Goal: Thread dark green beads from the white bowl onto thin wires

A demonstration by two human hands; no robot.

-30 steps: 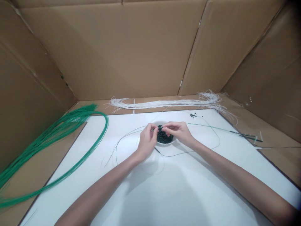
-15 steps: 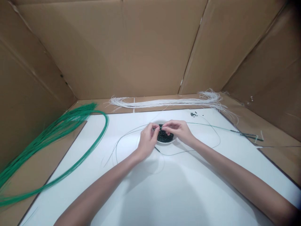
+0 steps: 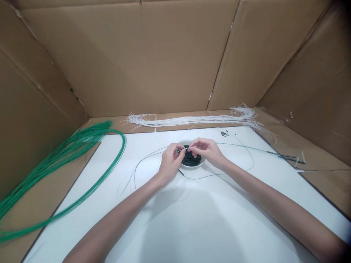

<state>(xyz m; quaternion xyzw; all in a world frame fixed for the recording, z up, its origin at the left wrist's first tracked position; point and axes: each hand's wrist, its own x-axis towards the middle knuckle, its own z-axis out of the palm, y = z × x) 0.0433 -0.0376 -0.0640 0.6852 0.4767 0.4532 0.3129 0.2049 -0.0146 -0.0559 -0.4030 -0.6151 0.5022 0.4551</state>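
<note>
Over a white bowl (image 3: 192, 167) of dark beads (image 3: 190, 159), my left hand (image 3: 171, 160) and my right hand (image 3: 207, 150) face each other, fingertips close together. Each pinches a thin green cord (image 3: 187, 148), a short stretch of which shows between them. Whether a bead sits at the fingertips is too small to make out. The cord's loops trail left over the white board, and other strands run right to a dark beaded section (image 3: 274, 153) at the board's edge. A short beaded length (image 3: 181, 172) lies just below my left hand.
A thick bundle of green cords (image 3: 109, 182) curves along the left side. White cords (image 3: 192, 120) stretch across the back on cardboard. Several loose dark beads (image 3: 225, 134) lie on the white board (image 3: 192, 226) at the back right. Cardboard walls (image 3: 153, 58) enclose the back and sides.
My hands stay over the bowl with only small finger movements; a little more green cord shows between the fingertips. The whole view has shifted slightly.
</note>
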